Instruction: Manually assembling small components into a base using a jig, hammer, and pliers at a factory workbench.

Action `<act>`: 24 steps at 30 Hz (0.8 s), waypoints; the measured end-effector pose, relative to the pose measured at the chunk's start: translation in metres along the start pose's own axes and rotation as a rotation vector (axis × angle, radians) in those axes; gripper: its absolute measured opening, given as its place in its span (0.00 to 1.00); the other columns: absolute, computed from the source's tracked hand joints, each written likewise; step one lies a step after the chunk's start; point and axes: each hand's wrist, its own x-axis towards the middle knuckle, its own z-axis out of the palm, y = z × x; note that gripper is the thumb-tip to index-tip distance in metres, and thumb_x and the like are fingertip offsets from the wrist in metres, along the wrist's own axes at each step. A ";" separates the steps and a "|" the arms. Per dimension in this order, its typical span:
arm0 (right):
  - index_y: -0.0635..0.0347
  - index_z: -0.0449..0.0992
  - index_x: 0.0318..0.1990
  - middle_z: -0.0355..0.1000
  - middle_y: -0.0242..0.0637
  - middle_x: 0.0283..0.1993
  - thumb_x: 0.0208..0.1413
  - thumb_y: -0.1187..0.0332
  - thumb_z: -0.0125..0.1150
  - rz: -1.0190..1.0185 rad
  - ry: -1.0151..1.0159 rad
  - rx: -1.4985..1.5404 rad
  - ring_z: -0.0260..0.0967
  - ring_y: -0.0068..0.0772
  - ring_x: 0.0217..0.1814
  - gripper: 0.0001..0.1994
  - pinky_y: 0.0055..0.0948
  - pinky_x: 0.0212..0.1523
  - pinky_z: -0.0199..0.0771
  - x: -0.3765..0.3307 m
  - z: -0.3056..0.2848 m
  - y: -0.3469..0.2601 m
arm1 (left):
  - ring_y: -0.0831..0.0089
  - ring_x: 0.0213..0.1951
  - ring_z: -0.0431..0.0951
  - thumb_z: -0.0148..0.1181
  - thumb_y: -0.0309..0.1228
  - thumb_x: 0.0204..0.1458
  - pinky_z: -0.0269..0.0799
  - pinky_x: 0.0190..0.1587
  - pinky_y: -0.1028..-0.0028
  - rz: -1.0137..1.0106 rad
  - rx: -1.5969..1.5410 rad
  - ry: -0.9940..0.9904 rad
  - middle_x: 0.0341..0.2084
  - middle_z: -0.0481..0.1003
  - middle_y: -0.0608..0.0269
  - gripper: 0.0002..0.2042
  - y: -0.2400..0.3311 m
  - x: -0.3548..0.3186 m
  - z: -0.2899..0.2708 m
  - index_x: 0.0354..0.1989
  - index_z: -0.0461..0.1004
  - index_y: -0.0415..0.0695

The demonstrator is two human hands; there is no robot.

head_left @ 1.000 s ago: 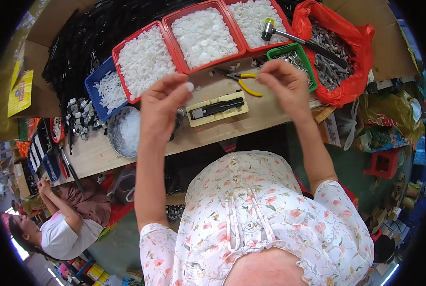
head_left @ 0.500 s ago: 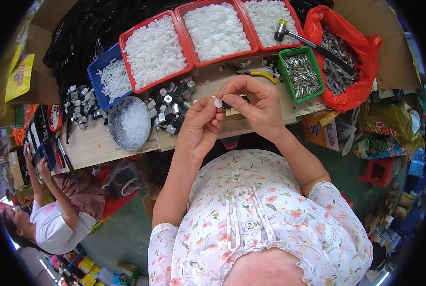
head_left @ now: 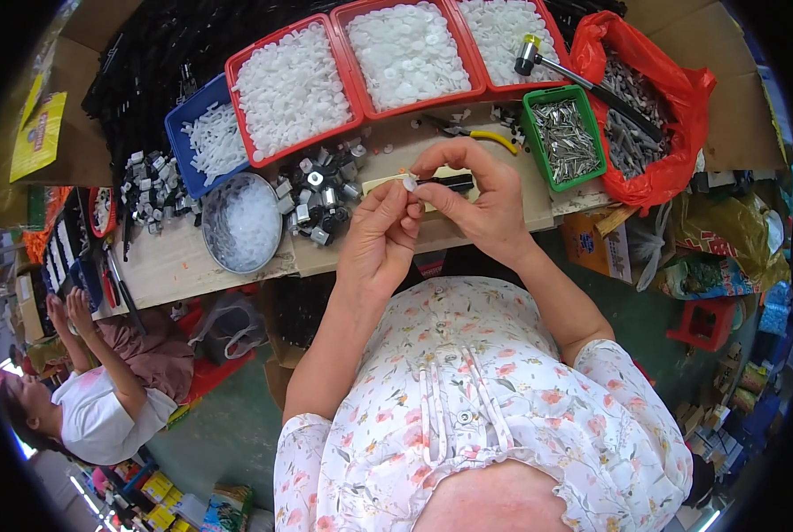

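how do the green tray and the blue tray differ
The green tray holds slim, shiny metal parts, while the blue tray holds white stick-like pieces.
The green tray sits on the person's right, beside the red bag; the blue tray is on the left, beside the leftmost red tray.
Both are open-topped containers of small loose parts.

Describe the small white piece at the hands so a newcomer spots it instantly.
Find the three red trays heaped with white pieces. From the middle one, come down the picture to where the left hand and right hand meet, the small white piece pinched there. It alone shows in hand; the trays' white pieces lie in loose heaps.
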 end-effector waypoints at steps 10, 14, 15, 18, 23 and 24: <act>0.69 0.77 0.36 0.76 0.40 0.36 0.50 0.82 0.67 -0.146 -0.043 -0.177 0.75 0.34 0.38 0.06 0.30 0.40 0.75 -0.007 -0.005 0.007 | 0.76 0.35 0.79 0.67 0.21 0.54 0.75 0.39 0.79 0.231 0.368 0.046 0.36 0.80 0.63 0.08 -0.013 -0.012 0.000 0.42 0.79 0.38; 0.68 0.76 0.36 0.76 0.40 0.36 0.51 0.82 0.66 -0.107 -0.120 -0.121 0.75 0.34 0.39 0.05 0.30 0.40 0.74 -0.008 -0.004 0.009 | 0.79 0.37 0.78 0.69 0.17 0.50 0.75 0.41 0.79 0.563 0.786 0.021 0.38 0.77 0.65 0.12 -0.008 -0.015 0.001 0.44 0.79 0.37; 0.68 0.76 0.36 0.76 0.40 0.36 0.52 0.82 0.65 -0.102 -0.124 -0.119 0.74 0.34 0.39 0.05 0.30 0.40 0.74 -0.008 -0.003 0.009 | 0.79 0.37 0.77 0.70 0.17 0.49 0.75 0.42 0.79 0.585 0.881 -0.025 0.39 0.76 0.66 0.13 -0.005 -0.014 0.000 0.44 0.79 0.36; 0.68 0.76 0.36 0.75 0.39 0.36 0.53 0.81 0.65 -0.092 -0.145 -0.122 0.74 0.34 0.40 0.05 0.29 0.40 0.74 -0.007 0.000 0.012 | 0.79 0.36 0.76 0.71 0.19 0.48 0.74 0.38 0.79 0.656 1.014 -0.047 0.40 0.75 0.66 0.14 0.001 -0.013 -0.007 0.44 0.80 0.37; 0.68 0.76 0.37 0.74 0.40 0.40 0.53 0.80 0.64 -0.054 -0.170 -0.211 0.74 0.34 0.42 0.05 0.30 0.41 0.74 -0.005 0.005 0.032 | 0.70 0.37 0.76 0.73 0.23 0.43 0.72 0.36 0.73 0.885 1.462 0.041 0.39 0.75 0.60 0.16 0.012 -0.015 -0.008 0.43 0.81 0.41; 0.67 0.76 0.38 0.73 0.41 0.42 0.53 0.80 0.64 -0.120 -0.173 -0.291 0.73 0.36 0.43 0.06 0.30 0.41 0.74 -0.004 0.007 0.039 | 0.65 0.38 0.76 0.74 0.24 0.41 0.71 0.37 0.70 1.015 1.609 0.068 0.39 0.74 0.58 0.17 0.014 -0.015 -0.008 0.43 0.81 0.42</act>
